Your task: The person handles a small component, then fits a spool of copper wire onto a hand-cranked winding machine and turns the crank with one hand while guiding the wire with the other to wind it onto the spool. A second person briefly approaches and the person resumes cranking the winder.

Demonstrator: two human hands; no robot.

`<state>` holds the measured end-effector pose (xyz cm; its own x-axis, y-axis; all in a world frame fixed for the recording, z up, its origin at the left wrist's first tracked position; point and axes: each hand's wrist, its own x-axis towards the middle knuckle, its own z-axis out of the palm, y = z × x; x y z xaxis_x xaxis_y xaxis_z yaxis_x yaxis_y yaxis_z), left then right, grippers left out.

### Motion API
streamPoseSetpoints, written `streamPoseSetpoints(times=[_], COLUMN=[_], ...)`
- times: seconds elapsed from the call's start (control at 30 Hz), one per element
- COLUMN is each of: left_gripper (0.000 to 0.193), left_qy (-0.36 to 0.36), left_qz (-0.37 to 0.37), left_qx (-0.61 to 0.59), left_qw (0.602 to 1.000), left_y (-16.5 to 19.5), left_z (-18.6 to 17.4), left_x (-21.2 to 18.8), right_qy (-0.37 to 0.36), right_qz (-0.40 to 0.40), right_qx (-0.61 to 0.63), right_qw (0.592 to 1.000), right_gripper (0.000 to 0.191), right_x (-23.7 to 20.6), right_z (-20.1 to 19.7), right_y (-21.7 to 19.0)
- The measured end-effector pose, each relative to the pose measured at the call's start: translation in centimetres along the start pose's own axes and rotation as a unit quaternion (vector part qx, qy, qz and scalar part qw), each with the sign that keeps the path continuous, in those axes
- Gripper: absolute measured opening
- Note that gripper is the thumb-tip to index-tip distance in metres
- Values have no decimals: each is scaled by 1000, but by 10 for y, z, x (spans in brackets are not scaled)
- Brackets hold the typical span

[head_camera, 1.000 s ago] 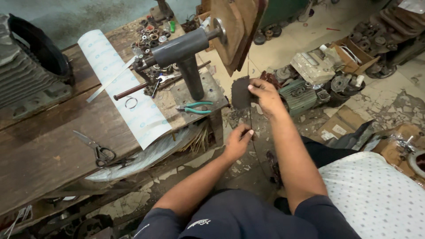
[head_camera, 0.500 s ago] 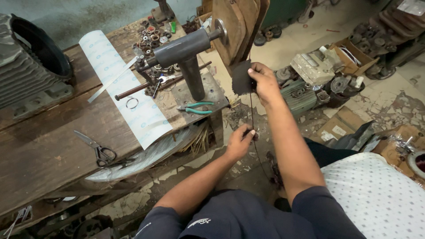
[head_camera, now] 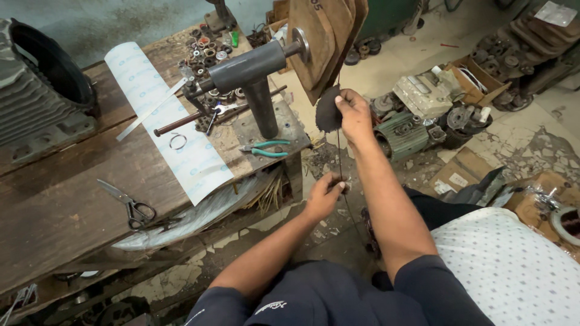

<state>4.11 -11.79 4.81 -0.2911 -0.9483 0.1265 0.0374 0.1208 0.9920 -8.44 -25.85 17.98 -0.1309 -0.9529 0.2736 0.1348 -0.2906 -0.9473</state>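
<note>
Person seated at the right end of a wooden workbench; both arms stretched forward past the bench's right edge. Right hand raised, fingers pinched shut on a small dark ragged-edged piece, held just below the brown wooden discs mounted on the grey T-shaped winding stand; the piece hangs off the bench, beside its right edge. Left hand lower down, near the floor side of the bench, fingers closed around a thin dark wire that runs straight up to the right hand; wire looks taut between the two hands; how tightly it is gripped cannot be told.

On the bench: stand bolted on a metal plate near the right edge; green-handled pliers lying on that plate just in front of the post; a long white sheet lying front to back, its near end drooping over the front edge; a small wire ring on the sheet; scissors near the front edge; finned motor housing at the far left corner; small bearings and rings heaped at the back edge. Floor to the right: motor parts and cardboard boxes; a white dotted cloth at the person's right.
</note>
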Motion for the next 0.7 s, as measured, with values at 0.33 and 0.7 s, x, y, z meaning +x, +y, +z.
streamPoseSetpoints(times=[0.33,0.7], left_gripper=[52,19], left_qy=[374,381], left_qz=[154,259], left_qx=[272,279], left_qw=[873,843], left_y=[89,175], left_z=[-142,-274], left_x=[46,110], right_qy=[4,65], right_qz=[-16,-7], right_qx=[-8,-38], right_qw=[1000,997], right_gripper=[12,10], right_x=[2,9], right_z=[1,5], right_y=[11,36])
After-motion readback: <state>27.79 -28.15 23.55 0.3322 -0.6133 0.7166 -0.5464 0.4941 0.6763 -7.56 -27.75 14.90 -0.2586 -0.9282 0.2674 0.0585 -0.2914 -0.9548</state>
